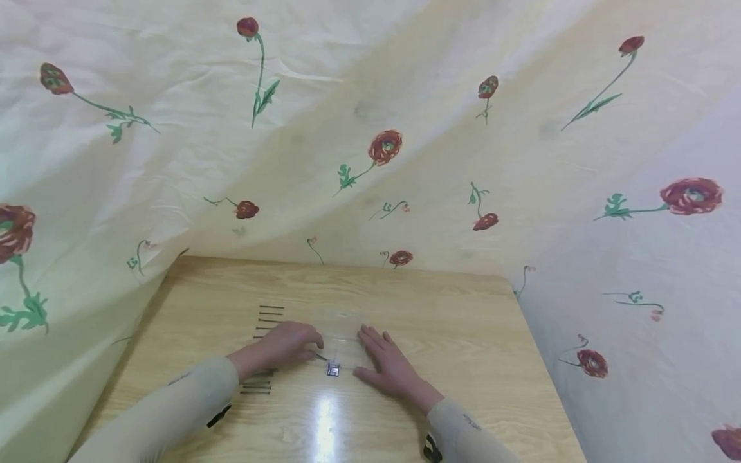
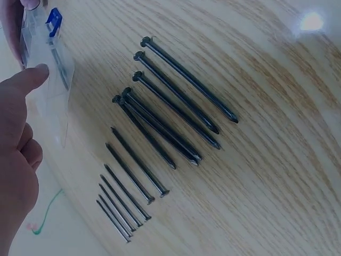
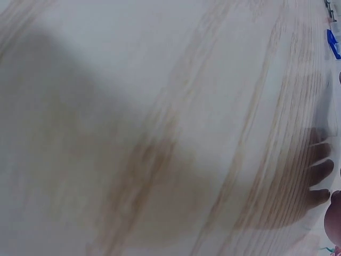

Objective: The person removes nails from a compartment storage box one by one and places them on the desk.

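Observation:
A clear plastic bag (image 1: 341,334) lies on the wooden table, with a small blue-edged piece (image 1: 332,370) at its near end. My left hand (image 1: 283,344) is bent over the bag's left side, and a dark nail (image 2: 59,66) shows by its fingertips. In the left wrist view that nail lies against or inside the clear plastic; whether my fingers pinch it is unclear. My right hand (image 1: 393,366) rests with spread fingers along the bag's right edge. Several nails (image 2: 181,90) of different lengths lie in a row beneath the left forearm.
The light wooden table (image 1: 463,321) has a bright reflection (image 1: 325,424) near its front. Flower-printed cloth (image 1: 405,193) hangs behind it and along both sides. The thinner nails (image 2: 120,208) lie toward the table's far side.

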The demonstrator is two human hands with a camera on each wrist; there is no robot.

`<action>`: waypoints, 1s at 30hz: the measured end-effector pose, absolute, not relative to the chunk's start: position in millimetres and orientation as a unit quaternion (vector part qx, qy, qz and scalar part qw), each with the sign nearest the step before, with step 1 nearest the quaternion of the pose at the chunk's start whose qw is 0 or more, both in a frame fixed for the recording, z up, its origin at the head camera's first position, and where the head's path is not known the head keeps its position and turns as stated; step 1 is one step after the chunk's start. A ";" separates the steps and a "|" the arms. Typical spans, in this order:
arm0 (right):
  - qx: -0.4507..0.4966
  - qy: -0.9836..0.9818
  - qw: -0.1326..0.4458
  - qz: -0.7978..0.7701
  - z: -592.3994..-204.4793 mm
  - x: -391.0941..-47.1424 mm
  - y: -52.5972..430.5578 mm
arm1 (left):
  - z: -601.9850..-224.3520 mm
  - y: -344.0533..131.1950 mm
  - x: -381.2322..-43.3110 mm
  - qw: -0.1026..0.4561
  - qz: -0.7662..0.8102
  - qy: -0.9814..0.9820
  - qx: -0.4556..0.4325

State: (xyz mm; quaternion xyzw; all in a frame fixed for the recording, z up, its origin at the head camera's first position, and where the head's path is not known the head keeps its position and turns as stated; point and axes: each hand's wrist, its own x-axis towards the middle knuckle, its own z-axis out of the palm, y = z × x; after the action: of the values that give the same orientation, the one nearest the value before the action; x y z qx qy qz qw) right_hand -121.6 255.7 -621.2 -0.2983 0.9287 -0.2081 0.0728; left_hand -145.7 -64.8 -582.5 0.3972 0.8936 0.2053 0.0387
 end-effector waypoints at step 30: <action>-0.296 0.929 0.076 -0.211 -619.1 -123.4 252.7 | -590.3 -54.8 -160.7 0.017 0.131 0.865 0.484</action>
State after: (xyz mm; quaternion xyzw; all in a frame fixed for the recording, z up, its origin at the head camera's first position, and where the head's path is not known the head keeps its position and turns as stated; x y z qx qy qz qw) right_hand -123.4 252.7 -619.1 -0.2956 0.9285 -0.2114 0.0761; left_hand -160.7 -54.8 -590.3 0.4838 0.8652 0.1311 0.0167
